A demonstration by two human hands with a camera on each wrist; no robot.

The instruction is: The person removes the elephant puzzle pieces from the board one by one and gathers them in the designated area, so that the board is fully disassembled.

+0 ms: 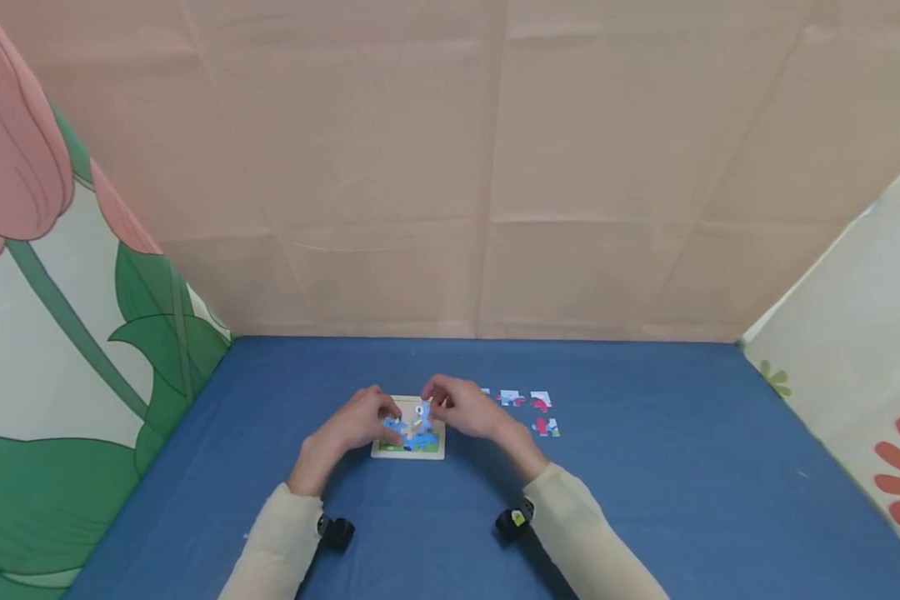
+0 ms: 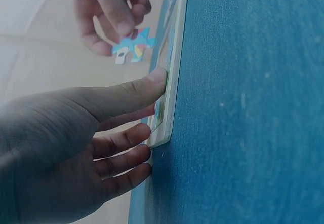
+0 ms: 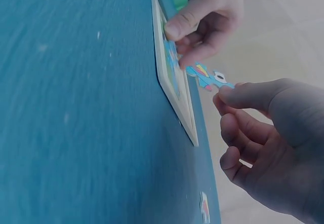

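Note:
A framed puzzle board (image 1: pixel 408 455) lies on the blue cloth, its lower part filled with blue and green pieces. Between thumb and index finger, my right hand (image 3: pixel 283 138) pinches a light-blue piece (image 3: pixel 205 77) with an eye printed on it, held just above the board. My left hand (image 2: pixel 76 133) is at the board's left side, thumb on the pieces and frame, the other fingers at the edge and relaxed. In the head view, the left hand (image 1: pixel 360 419) and right hand (image 1: pixel 468 408) face each other across the board (image 2: pixel 174 82).
Several loose pieces lie right of the board, among them a white and red one (image 1: pixel 540 401), one beside it (image 1: pixel 509 397) and a lower one (image 1: pixel 546 427). Beyond the blue table (image 1: pixel 645 467) stands a beige cloth wall (image 1: pixel 390 167).

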